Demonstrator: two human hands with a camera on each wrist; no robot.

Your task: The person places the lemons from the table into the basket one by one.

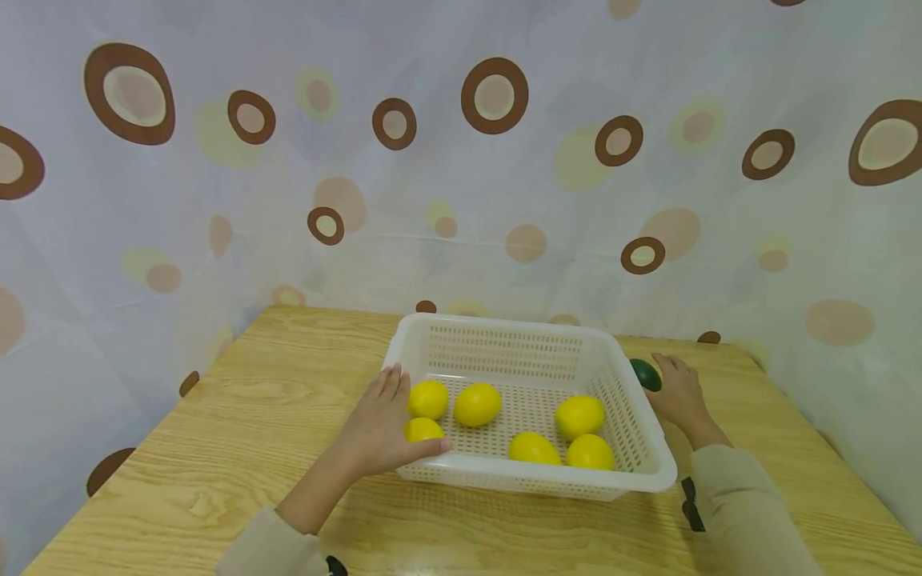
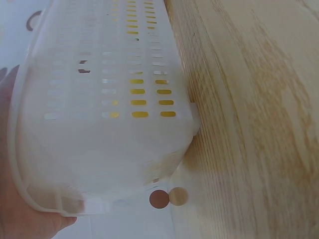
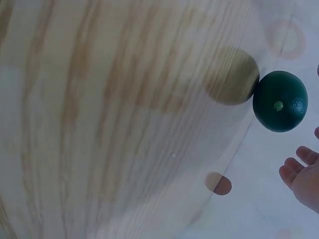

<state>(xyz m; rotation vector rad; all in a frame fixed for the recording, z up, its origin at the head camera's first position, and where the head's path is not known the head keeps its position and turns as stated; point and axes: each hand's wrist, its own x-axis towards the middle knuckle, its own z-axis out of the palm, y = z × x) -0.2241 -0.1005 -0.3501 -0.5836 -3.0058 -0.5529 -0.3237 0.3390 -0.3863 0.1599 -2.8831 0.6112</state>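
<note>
A white plastic basket [image 1: 547,470] with slotted walls holds several lemons [image 1: 478,405]. My left hand [image 1: 382,424] rests over its front left corner, fingers extended along the left rim and thumb lying across the front rim. From the left wrist, the slotted basket wall [image 2: 99,144] fills much of the view, with part of the left hand [image 2: 25,219] on its rim. To the right of the basket, a dark green avocado [image 1: 645,374] sits on the table. My right hand [image 1: 679,394] reaches beside it, fingers loosely spread. In the right wrist view, the avocado [image 3: 280,101] stands apart from the fingers [image 3: 294,167].
The wooden table [image 1: 238,416] carries everything. A pale curtain [image 1: 446,176] with brown and yellow circles hangs along its back and sides. A black strap [image 1: 692,506] shows beside the right sleeve.
</note>
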